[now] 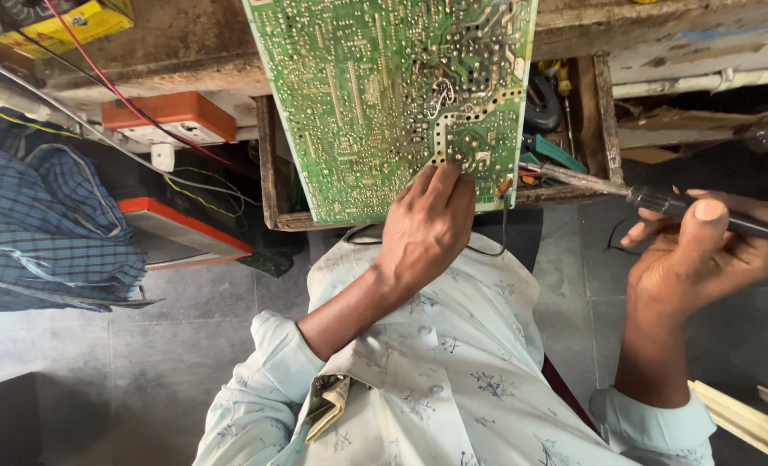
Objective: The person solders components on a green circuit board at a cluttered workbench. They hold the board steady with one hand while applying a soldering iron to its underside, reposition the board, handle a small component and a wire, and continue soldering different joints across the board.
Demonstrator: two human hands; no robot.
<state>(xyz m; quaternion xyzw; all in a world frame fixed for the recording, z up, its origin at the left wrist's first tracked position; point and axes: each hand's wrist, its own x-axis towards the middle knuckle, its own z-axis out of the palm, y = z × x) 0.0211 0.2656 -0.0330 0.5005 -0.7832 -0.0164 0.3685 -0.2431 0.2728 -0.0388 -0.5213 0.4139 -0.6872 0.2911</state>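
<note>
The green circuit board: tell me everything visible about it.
The green circuit board shows its solder side, with pale traces, many solder dots and a pale outlined zone near its lower right. It is held up, tilted, above an open wooden drawer. The left hand grips its lower edge; the soldering iron in the right hand points at its lower right corner.

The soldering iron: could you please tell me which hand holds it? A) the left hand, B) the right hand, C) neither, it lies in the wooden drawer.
B: the right hand grips the soldering iron by its dark handle, tip aimed at the green circuit board, which the left hand steadies at its lower edge.
</note>
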